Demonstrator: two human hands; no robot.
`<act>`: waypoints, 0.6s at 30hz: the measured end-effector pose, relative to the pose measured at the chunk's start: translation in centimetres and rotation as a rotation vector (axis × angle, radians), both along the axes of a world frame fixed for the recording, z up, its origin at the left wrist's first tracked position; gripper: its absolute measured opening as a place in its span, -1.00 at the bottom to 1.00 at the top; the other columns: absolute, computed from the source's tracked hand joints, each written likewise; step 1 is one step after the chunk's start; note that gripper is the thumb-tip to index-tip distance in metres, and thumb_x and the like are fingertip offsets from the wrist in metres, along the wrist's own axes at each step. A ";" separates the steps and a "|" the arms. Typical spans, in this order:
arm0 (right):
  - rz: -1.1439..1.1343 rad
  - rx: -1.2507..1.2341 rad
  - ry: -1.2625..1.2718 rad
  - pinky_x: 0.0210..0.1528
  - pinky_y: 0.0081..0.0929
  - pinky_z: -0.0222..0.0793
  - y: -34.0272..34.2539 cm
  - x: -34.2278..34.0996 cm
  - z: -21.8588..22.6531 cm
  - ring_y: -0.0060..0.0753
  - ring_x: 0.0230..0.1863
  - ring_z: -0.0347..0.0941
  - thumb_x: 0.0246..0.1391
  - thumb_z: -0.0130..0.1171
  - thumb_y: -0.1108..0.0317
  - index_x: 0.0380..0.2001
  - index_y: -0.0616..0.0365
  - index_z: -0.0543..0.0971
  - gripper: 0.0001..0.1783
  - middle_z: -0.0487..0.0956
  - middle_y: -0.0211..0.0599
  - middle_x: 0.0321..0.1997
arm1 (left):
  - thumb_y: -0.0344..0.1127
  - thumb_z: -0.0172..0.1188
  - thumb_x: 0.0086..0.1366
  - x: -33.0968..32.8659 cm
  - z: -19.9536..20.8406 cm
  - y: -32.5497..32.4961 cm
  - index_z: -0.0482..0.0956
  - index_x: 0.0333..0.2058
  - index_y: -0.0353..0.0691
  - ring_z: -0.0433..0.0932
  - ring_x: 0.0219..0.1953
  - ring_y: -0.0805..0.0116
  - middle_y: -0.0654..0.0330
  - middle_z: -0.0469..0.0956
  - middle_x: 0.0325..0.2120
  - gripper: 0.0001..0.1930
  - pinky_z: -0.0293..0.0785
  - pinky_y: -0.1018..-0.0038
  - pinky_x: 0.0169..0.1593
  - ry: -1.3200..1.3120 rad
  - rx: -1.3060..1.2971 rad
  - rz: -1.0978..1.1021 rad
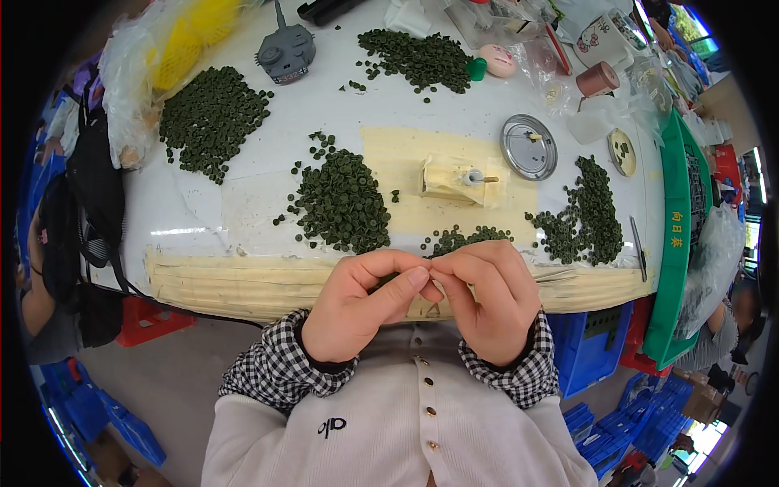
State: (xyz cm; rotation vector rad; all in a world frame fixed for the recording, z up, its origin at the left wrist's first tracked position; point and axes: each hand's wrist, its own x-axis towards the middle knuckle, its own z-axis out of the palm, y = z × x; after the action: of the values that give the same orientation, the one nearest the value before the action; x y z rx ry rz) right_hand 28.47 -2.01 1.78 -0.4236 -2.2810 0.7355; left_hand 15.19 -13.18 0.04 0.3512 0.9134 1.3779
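Note:
Near the table's front edge, my left hand (345,312) and my right hand (499,300) meet with fingertips pinched together. Whatever lies between the fingertips is too small and covered to make out. Dark green shows in the gap between my left thumb and index finger, like small round pieces held in the curled palm. Just beyond my hands lies a small group of dark green ring-shaped pieces (469,238). A larger heap of dark green wheel-like pieces (345,203) is to the left of it. Behind stands a tape-covered block (442,180) with a metal pin (480,178) sticking out.
More green heaps lie at far left (213,122), far middle (422,61) and right (588,215). A grey model turret (286,50) stands at the back. On the right are a round metal dish (529,147), a thin pointed tool (639,243) and a green crate (672,284).

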 end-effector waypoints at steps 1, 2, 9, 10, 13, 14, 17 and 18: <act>0.005 0.023 -0.008 -0.45 -0.47 0.35 0.0 0.0 -0.1 -0.29 -0.47 0.43 -0.24 0.26 0.62 -0.38 0.22 0.57 -0.76 0.50 -0.28 -0.43 | -0.37 -0.06 0.35 0.0 -0.1 0.0 0.48 -0.17 -0.36 0.10 -0.67 0.74 0.24 0.55 -0.43 -0.79 0.04 0.75 -0.61 0.012 0.011 0.008; 0.010 0.044 -0.016 -0.46 -0.47 0.35 0.0 0.0 -0.2 -0.29 -0.46 0.43 -0.23 0.26 0.62 -0.38 0.22 0.57 -0.77 0.49 -0.27 -0.43 | -0.37 -0.05 0.35 0.1 -0.1 -0.1 0.48 -0.16 -0.36 0.09 -0.67 0.76 0.27 0.55 -0.42 -0.79 0.03 0.76 -0.61 0.024 0.021 0.017; 0.032 -0.247 -0.025 -0.43 -0.52 0.36 0.4 0.2 0.3 -0.32 -0.46 0.43 -0.16 0.20 0.64 -0.41 0.27 0.53 -0.84 0.48 -0.23 -0.42 | -0.38 -0.05 0.35 0.1 0.1 -0.2 0.47 -0.14 -0.36 0.12 -0.64 0.73 0.24 0.54 -0.40 -0.78 0.08 0.74 -0.57 0.010 0.032 0.014; 0.011 -0.281 -0.020 -0.43 -0.54 0.36 0.3 0.2 0.3 -0.33 -0.45 0.43 -0.14 0.19 0.64 -0.41 0.27 0.52 -0.85 0.48 -0.23 -0.41 | -0.39 -0.06 0.34 0.1 0.1 -0.1 0.46 -0.15 -0.37 0.13 -0.62 0.71 0.22 0.54 -0.39 -0.79 0.10 0.72 -0.55 -0.042 0.025 0.010; -0.022 -0.311 -0.002 -0.42 -0.58 0.35 0.2 0.5 0.2 -0.37 -0.45 0.43 -0.11 0.18 0.64 -0.42 0.28 0.50 -0.87 0.48 -0.22 -0.41 | -0.40 -0.06 0.34 -0.2 0.2 0.0 0.45 -0.14 -0.36 0.15 -0.59 0.69 0.19 0.53 -0.37 -0.79 0.13 0.71 -0.51 -0.162 0.016 0.020; -0.031 -0.309 0.003 -0.42 -0.59 0.34 0.2 0.6 0.2 -0.38 -0.45 0.42 -0.10 0.18 0.64 -0.42 0.28 0.50 -0.88 0.48 -0.22 -0.40 | -0.40 -0.06 0.34 -0.2 0.2 0.0 0.44 -0.13 -0.35 0.15 -0.58 0.69 0.19 0.53 -0.36 -0.79 0.13 0.72 -0.50 -0.198 0.016 0.025; -0.007 -0.312 0.011 -0.42 -0.59 0.34 0.0 0.7 0.4 -0.39 -0.45 0.41 -0.11 0.19 0.64 -0.42 0.28 0.50 -0.87 0.48 -0.22 -0.41 | -0.38 -0.03 0.34 -0.3 0.2 0.0 0.47 -0.13 -0.33 0.13 -0.60 0.71 0.25 0.53 -0.36 -0.79 0.13 0.74 -0.51 -0.276 0.029 0.038; -0.005 -0.317 0.020 -0.42 -0.59 0.34 0.0 0.8 0.4 -0.39 -0.45 0.41 -0.11 0.19 0.64 -0.42 0.28 0.51 -0.87 0.49 -0.22 -0.41 | -0.37 -0.03 0.34 -0.2 0.1 0.1 0.47 -0.13 -0.33 0.13 -0.60 0.71 0.24 0.53 -0.36 -0.79 0.13 0.74 -0.51 -0.297 0.040 0.040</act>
State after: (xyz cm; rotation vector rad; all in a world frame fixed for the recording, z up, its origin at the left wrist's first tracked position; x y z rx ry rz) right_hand 29.23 -2.03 2.23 -0.5641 -2.1480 1.0996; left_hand 14.96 -13.11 0.11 0.1523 0.6511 1.4414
